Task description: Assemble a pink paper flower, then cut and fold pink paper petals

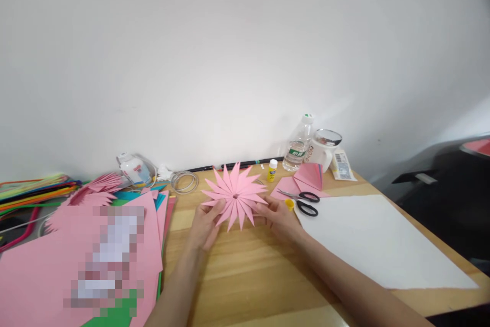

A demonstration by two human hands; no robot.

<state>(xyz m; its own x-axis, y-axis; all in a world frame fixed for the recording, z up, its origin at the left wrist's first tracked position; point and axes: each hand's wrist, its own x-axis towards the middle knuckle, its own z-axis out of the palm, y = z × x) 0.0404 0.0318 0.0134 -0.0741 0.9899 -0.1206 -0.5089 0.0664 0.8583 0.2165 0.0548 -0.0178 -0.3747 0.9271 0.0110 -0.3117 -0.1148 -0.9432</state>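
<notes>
A pink folded-paper flower with many pointed petals is spread out in a full round, held up above the wooden table. On its lower left edge, my left hand is closed with the thumb over the petals. My right hand grips the opposite edge at the lower right, fingers partly behind the paper. Just beyond my right hand lie scissors with black handles, their blades over pink paper. A yellow glue stick with a white end stands upright behind, and its yellow cap is beside my right hand.
Pink sheets and other coloured paper cover the left, with bundled pipe cleaners behind. A white sheet lies at right. Along the wall stand a water bottle, a white mug and a white bottle; coiled wire lies nearby.
</notes>
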